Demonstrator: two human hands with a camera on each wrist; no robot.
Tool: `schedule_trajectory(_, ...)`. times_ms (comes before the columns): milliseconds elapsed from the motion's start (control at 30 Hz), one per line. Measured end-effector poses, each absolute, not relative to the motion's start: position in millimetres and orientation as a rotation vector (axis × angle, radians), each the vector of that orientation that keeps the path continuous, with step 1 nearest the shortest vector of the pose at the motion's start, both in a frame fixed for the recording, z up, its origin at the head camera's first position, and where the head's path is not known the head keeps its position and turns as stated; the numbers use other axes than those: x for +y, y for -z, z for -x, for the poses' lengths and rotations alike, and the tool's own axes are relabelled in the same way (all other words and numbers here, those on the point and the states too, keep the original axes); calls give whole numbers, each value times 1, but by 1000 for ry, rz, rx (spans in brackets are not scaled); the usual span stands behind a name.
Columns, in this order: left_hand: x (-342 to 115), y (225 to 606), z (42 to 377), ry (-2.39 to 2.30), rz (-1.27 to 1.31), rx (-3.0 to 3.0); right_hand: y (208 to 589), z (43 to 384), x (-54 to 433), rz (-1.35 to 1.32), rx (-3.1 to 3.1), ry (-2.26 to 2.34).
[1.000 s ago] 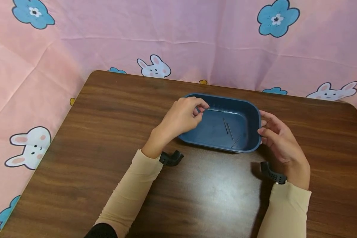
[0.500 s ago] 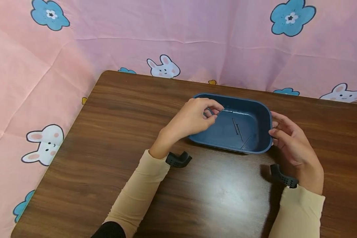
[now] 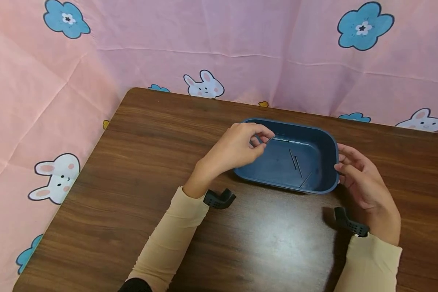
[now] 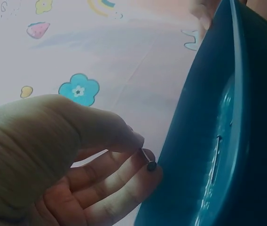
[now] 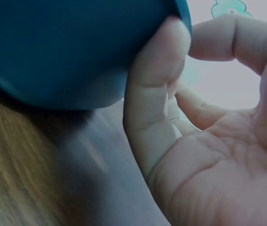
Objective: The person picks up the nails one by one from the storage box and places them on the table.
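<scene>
Currently | left hand — pinching a nail over the left end of the blue tray | right hand — gripping its right end | loose nails inside | tray on tabletop

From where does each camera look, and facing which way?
Head: worn on the head, facing forward-down to the container; left hand, right hand, sleeves show.
Left wrist: worn there, facing the nail the left hand pinches; blurred fingers show above.
Right wrist: worn there, facing the container's end; the right hand's palm and fingers show.
Head and left wrist share the nail.
</scene>
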State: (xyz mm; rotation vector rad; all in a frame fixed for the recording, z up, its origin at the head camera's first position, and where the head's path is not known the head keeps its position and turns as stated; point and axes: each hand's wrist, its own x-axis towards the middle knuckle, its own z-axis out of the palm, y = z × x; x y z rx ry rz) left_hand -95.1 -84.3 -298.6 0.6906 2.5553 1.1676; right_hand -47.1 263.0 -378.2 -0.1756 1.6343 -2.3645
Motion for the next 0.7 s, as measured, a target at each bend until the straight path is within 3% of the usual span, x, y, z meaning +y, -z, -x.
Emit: schedule_trajectory(700,-94,304,103,-1206,-570,2532,379,48,265,215,1644,2357)
